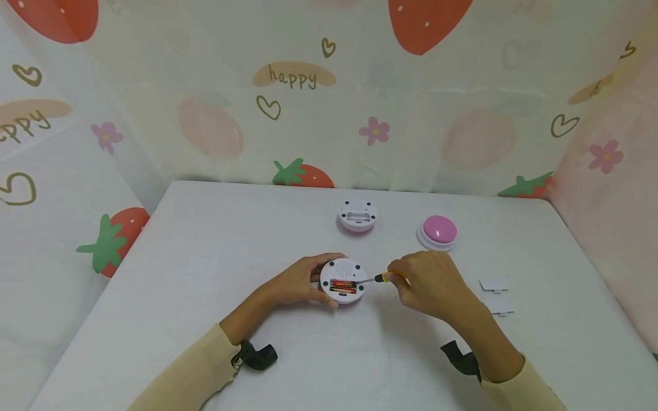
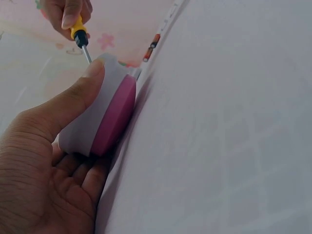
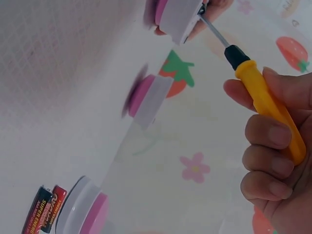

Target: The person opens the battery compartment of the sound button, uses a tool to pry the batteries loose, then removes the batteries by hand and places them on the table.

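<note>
My left hand (image 1: 295, 282) grips a round white push-button light (image 1: 344, 267) turned underside up, thumb and fingers around its rim. Its pink dome (image 2: 115, 117) faces down in the left wrist view. Two red batteries (image 1: 342, 286) lie in its uncovered battery compartment. In my right hand (image 1: 432, 282) is a screwdriver (image 3: 265, 102) with a yellow and black handle, my fingers curled round it. Its metal shaft (image 1: 366, 281) points left, with the tip at the right end of the compartment; exact contact is too small to tell.
Behind stands a second upside-down light (image 1: 358, 217) whose battery compartment has no cover. A third light (image 1: 439, 230) sits pink side up at the back right. Loose batteries (image 3: 44, 209) lie beside it. Two small white covers (image 1: 494, 284) rest to the right.
</note>
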Available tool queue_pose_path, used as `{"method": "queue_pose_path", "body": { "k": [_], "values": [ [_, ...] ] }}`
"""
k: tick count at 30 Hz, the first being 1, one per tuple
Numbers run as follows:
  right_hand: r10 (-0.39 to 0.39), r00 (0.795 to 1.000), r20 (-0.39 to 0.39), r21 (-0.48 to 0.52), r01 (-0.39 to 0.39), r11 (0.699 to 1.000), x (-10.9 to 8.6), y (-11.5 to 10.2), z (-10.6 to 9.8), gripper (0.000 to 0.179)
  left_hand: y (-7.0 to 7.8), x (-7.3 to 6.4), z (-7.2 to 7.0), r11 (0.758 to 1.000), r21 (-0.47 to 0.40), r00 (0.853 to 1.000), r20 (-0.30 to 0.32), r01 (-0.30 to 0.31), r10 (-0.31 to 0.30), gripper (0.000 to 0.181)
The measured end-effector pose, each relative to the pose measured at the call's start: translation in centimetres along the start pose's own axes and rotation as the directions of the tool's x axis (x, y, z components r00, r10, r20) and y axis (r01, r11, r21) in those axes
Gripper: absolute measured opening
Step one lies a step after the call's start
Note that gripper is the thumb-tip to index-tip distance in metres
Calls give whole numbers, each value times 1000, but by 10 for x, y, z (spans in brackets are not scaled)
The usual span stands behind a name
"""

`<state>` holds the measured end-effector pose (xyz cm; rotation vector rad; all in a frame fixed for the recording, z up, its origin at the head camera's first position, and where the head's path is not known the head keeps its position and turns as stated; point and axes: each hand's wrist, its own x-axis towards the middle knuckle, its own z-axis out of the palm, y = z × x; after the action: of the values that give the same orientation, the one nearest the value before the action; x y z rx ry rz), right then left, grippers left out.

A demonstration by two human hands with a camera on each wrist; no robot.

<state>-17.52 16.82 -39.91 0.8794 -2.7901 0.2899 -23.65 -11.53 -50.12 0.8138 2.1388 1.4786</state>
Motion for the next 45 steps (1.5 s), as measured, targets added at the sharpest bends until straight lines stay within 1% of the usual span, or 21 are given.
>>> {"method": "queue_pose_path", "body": {
  "k": [6, 12, 19, 22, 26, 29, 35, 37, 42, 45],
  "values": [
    [-3, 999, 38, 13, 2, 1000, 1, 1, -1, 9, 2, -2, 0, 1000, 1, 1000, -5, 5, -5, 93],
    [-8, 998, 66, 28, 6, 1000, 1, 3, -4, 8, 2, -4, 0, 1000, -9, 1000, -9, 16, -16, 93],
    [-8, 995, 100, 46, 3, 999, 1, 4, -9, 11, -1, -4, 0, 1000, -22, 1000, -3, 2, -2, 93],
    [7, 995, 96, 66, -13, 998, -1, 5, -12, 12, -1, -5, 0, 999, -36, 1000, 1, -6, 6, 94],
    [9, 998, 66, 99, -15, 995, -3, 5, -16, 15, 0, -5, 0, 999, -43, 1000, 9, -14, 14, 95],
    [-16, 998, 65, 122, 8, 992, -3, 3, -18, 18, 0, -4, 0, 999, -40, 1000, 10, -18, 18, 95],
    [-55, 993, 106, 149, 38, 988, -2, -1, -20, 22, 0, -4, 0, 999, -34, 1000, 5, -23, 23, 96],
    [-73, 992, 101, 147, 57, 988, -2, -1, -19, 22, 0, -3, 0, 999, -29, 1000, 7, -24, 24, 96],
    [-139, 989, 54, 146, 130, 981, -2, 0, -15, 22, 1, -2, -1, 999, -11, 999, 13, -37, 38, 96],
    [-153, 987, 51, 151, 143, 978, -2, 0, -13, 23, 1, -1, -1, 998, 3, 998, 27, -55, 55, 99]
  ]
}}
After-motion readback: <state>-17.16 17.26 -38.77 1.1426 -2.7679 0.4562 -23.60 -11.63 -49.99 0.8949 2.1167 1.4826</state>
